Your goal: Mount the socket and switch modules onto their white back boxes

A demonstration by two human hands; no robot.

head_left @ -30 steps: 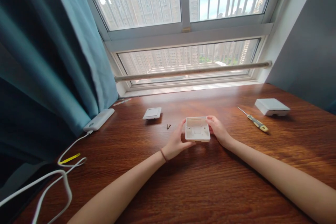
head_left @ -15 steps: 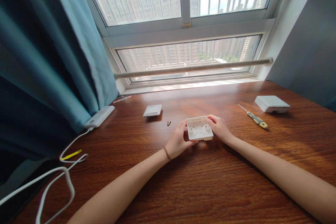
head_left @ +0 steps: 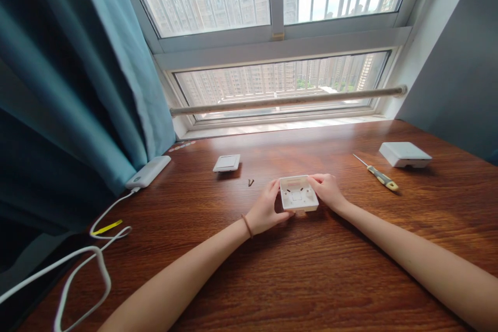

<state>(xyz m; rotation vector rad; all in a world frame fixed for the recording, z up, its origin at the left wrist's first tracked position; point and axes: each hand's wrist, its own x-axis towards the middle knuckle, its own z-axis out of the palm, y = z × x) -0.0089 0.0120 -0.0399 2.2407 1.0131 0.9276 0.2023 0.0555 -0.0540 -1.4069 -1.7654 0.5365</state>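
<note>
Between my hands is a white square switch back box (head_left: 298,198), its hollow side facing up and towards me. My left hand (head_left: 268,206) grips its left side, with the thumb along the near edge. My right hand (head_left: 327,191) pinches the far right corner. Two small screws (head_left: 251,182) lie on the wood just left of the box. Farther left rests a white wall switch (head_left: 226,163), rocker side up. To the right of my hands is a screwdriver (head_left: 382,177) with a grey and yellow handle.
Another white box (head_left: 405,154) sits at the right of the wooden table (head_left: 272,280). A white power bank (head_left: 150,172) with a white cable (head_left: 103,270) and a yellow strip (head_left: 111,227) lies at the left by the blue curtain (head_left: 128,72). A window with a bar stands behind.
The back box has shifted slightly towards me and tilted, so its inside shows a little differently. Both hands keep their hold on it; the other things stay put.
</note>
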